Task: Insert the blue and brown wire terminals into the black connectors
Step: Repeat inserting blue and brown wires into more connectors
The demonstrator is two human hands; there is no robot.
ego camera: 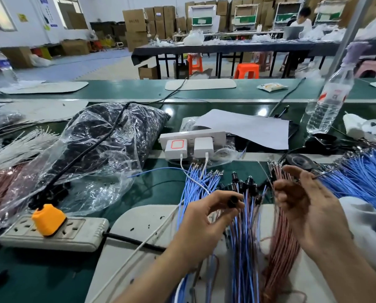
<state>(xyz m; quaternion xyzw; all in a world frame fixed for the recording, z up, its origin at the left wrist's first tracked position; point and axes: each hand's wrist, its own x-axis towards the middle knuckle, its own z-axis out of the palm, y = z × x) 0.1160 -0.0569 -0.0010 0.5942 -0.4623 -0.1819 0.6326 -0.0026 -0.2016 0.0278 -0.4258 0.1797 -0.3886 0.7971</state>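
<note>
**While a cluster stands wired, one connector waits in the left hand**

Since the thumb and forefinger of the left hand (206, 217) are pinched on a single black connector (234, 201), with the other fingers loosely curled beneath, this looks like the start of another insertion and not the end of one. No wire appears to be seated in that connector, though blur makes this uncertain. The right hand (309, 211), at three o'clock from the left, is spread and relaxed with its palm turned inward. It grips nothing I can make out. A thin wire end shows just past its fingertips, and whether it touches them cannot be told.

Between the hands, at one o'clock from the left hand, a cluster of wired connectors (247, 182) stands with blue and brown leads trailing toward six o'clock, so a fair batch seems done.

Much appears to be left. Loose blue wires (199, 182) fan out at twelve o'clock from the left hand. A brown wire bundle (281, 241) lies under the right hand. A larger blue wire bundle (364, 178) lies at two o'clock from it. Farther out, at ten o'clock, a clear plastic bag (108, 136) holds dark parts, probably unused connectors.
</note>
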